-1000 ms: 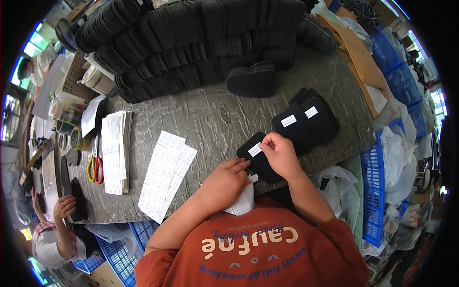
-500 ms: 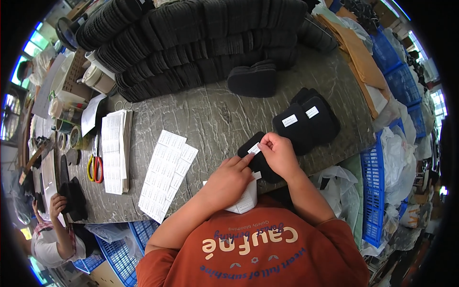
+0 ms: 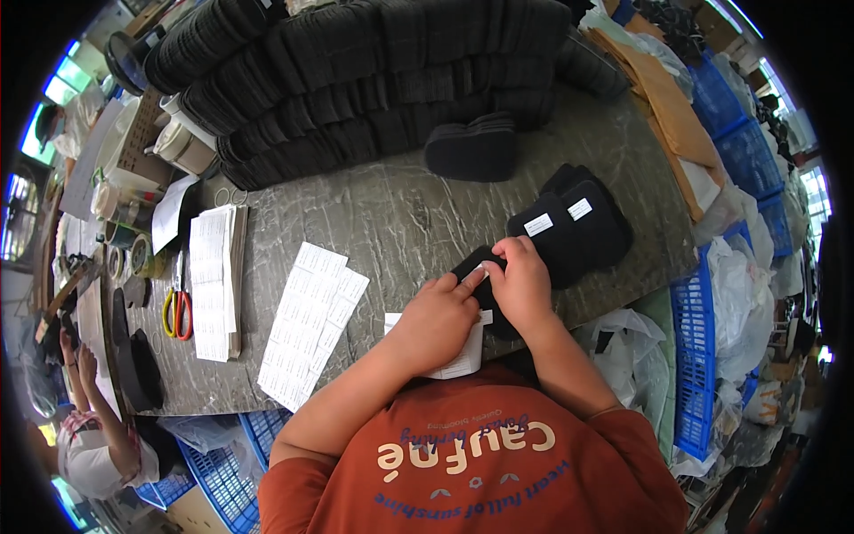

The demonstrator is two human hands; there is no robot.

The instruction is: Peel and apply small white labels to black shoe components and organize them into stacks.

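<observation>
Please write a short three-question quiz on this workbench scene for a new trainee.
1. True or false: both hands rest on the black insole at the table's near edge.
2. What lies left of the loose label sheets? A) scissors B) a hammer C) a cup
3. How many labelled insoles lie just beyond the right hand?

Key:
1. True; the left hand presses a white label on it with the fingers.
2. A, beyond the label stack.
3. Two, each with a white label.
</observation>
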